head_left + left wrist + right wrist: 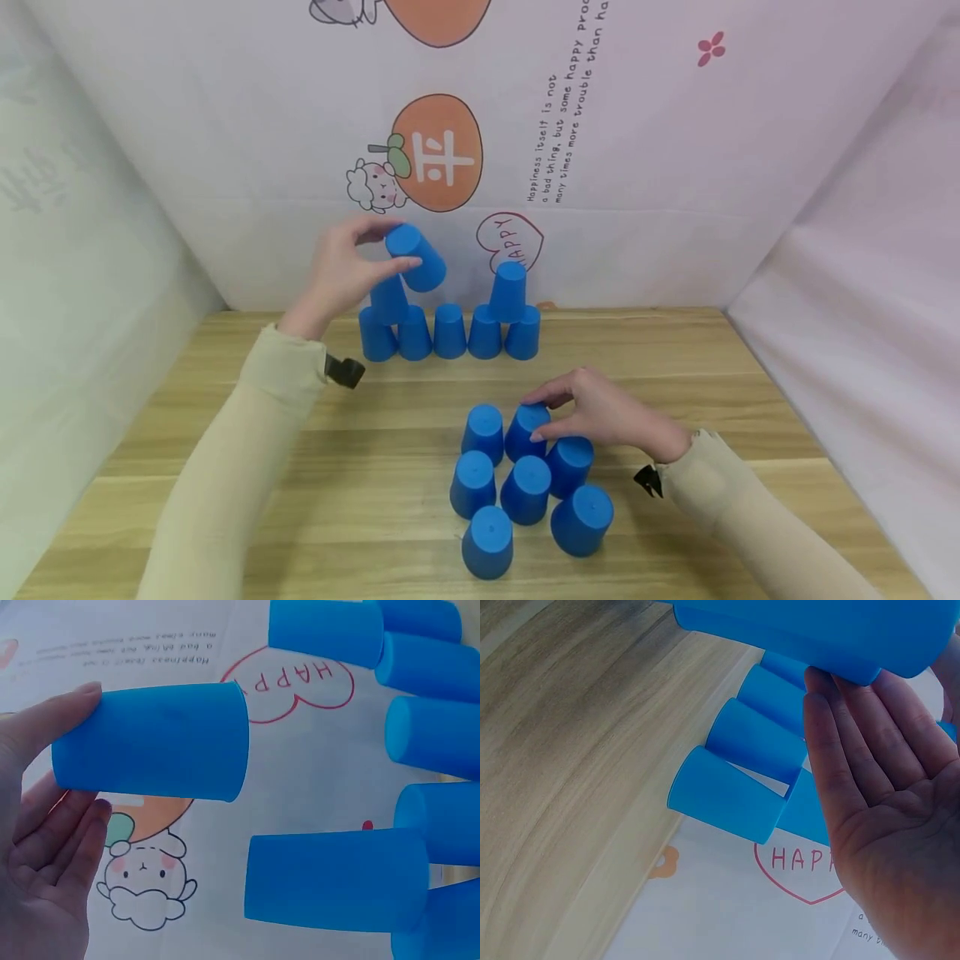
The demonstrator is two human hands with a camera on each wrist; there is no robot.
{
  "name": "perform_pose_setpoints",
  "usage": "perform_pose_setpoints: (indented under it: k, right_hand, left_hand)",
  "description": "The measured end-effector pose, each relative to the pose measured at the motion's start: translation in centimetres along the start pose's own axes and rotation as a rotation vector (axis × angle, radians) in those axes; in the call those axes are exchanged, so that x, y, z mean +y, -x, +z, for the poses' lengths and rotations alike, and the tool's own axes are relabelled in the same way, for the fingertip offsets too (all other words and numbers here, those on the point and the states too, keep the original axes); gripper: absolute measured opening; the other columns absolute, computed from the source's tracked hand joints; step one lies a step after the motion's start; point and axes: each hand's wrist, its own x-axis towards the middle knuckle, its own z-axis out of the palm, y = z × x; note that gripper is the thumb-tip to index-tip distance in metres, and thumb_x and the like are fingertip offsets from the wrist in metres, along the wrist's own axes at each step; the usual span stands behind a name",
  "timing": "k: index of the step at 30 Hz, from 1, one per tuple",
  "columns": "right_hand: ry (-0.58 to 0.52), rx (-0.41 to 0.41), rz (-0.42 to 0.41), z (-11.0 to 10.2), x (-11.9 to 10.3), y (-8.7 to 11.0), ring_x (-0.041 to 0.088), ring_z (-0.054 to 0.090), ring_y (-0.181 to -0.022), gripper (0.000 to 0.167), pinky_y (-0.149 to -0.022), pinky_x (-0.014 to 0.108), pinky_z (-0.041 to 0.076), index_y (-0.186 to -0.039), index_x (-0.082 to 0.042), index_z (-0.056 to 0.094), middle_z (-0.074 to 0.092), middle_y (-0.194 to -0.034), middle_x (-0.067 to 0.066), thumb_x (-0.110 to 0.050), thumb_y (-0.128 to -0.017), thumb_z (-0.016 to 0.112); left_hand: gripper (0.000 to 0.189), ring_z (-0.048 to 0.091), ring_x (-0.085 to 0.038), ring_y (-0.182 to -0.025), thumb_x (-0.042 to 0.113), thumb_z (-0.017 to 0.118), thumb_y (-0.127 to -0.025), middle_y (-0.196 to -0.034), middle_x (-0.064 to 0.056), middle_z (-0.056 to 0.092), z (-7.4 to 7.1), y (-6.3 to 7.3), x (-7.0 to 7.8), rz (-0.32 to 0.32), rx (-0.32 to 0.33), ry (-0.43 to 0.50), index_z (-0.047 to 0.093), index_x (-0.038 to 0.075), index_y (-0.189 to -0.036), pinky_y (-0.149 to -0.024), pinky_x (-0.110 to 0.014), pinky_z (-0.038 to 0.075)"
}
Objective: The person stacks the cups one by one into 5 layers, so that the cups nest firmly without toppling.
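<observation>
My left hand (341,267) holds an upside-down blue cup (422,260) between thumb and fingers, tilted, in the air by the back wall. Just under it, a second-tier blue cup (387,300) stands on the left end of a row of upturned blue cups (450,333). The left wrist view shows the held cup (161,742) apart from the stacked ones. Nearer the front, my right hand (600,408) grips another upturned blue cup (522,442) near its top, at the back of a loose group. In the right wrist view, the fingers (892,735) lie along its side.
Another second-tier cup (508,293) stands on the row's right end. Several upturned cups (489,542) crowd close around my right hand on the wooden table (360,492). A printed white cloth (637,150) rises behind the row, with more white cloth (862,292) at the sides.
</observation>
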Motion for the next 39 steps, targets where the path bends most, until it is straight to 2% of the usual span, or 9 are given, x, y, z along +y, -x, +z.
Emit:
perform_pose_setpoints:
  k: [4, 8, 14, 19, 31, 35, 39]
  right_hand:
    - [-0.003, 0.002, 0.002, 0.0, 0.0, 0.0, 0.021, 0.070, -0.107, 0.048, -0.089, 0.050, 0.056, -0.126, -0.011, 0.073, 0.073, -0.119, 0.001, -0.037, -0.087, 0.083]
    - [-0.003, 0.010, -0.006, 0.1, 0.1, -0.1, 0.020, 0.070, -0.106, 0.048, -0.089, 0.050, 0.056, -0.125, -0.011, 0.074, 0.073, -0.118, 0.001, -0.037, -0.087, 0.083]
    - [-0.014, 0.010, 0.002, 0.1, 0.1, -0.1, 0.020, 0.070, -0.106, 0.048, -0.090, 0.051, 0.055, -0.125, -0.012, 0.074, 0.073, -0.119, 0.000, -0.038, -0.086, 0.083]
    - [-0.025, 0.009, 0.006, 0.1, 0.0, -0.1, 0.019, 0.070, -0.107, 0.048, -0.090, 0.050, 0.056, -0.125, -0.012, 0.074, 0.073, -0.119, -0.001, -0.038, -0.086, 0.084]
    - [-0.031, 0.012, 0.002, 0.2, 0.0, -0.1, 0.022, 0.070, -0.107, 0.047, -0.091, 0.053, 0.055, -0.125, -0.011, 0.074, 0.073, -0.119, 0.001, -0.037, -0.086, 0.084]
    - [-0.034, 0.007, 0.002, 0.2, 0.0, -0.1, 0.023, 0.070, -0.107, 0.048, -0.091, 0.053, 0.055, -0.125, -0.010, 0.073, 0.072, -0.119, 0.002, -0.036, -0.087, 0.083]
    - [-0.040, 0.006, 0.003, 0.3, 0.2, -0.1, 0.023, 0.069, -0.108, 0.047, -0.092, 0.054, 0.054, -0.125, -0.010, 0.074, 0.072, -0.119, 0.002, -0.036, -0.087, 0.083]
  left_hand:
    - [0.065, 0.052, -0.023, -0.129, 0.046, 0.083, -0.085, -0.134, -0.003, 0.065, 0.4, -1.9, -0.6, -0.048, -0.006, -0.055, 0.064, 0.013, -0.138, -0.108, -0.049, 0.041]
    - [0.064, 0.051, -0.026, -0.132, 0.043, 0.083, -0.086, -0.136, -0.005, 0.063, 1.5, -2.8, -1.7, -0.088, -0.050, -0.071, 0.063, 0.012, -0.138, -0.111, -0.049, 0.039]
    - [0.060, 0.054, -0.033, -0.129, 0.037, 0.083, -0.088, -0.136, -0.011, 0.063, 3.1, -2.7, -3.9, -0.075, -0.127, -0.113, 0.064, 0.006, -0.135, -0.106, -0.051, 0.044]
    - [0.057, 0.056, -0.031, -0.122, 0.037, 0.085, -0.085, -0.130, -0.011, 0.065, 4.0, -2.3, -4.9, -0.059, -0.139, -0.166, 0.068, 0.006, -0.130, -0.101, -0.050, 0.048]
    - [0.059, 0.052, -0.032, -0.126, 0.039, 0.085, -0.084, -0.130, -0.013, 0.065, 4.4, -2.2, -4.9, -0.050, -0.176, -0.219, 0.069, 0.005, -0.130, -0.106, -0.051, 0.042]
    - [0.065, 0.049, -0.032, -0.131, 0.040, 0.086, -0.084, -0.137, -0.011, 0.062, 4.3, -2.1, -4.5, -0.050, -0.174, -0.184, 0.065, 0.005, -0.135, -0.108, -0.051, 0.041]
    - [0.069, 0.049, -0.028, -0.133, 0.044, 0.086, -0.082, -0.139, -0.007, 0.061, 4.1, -1.6, -3.3, -0.008, -0.149, -0.142, 0.064, 0.008, -0.137, -0.109, -0.050, 0.041]
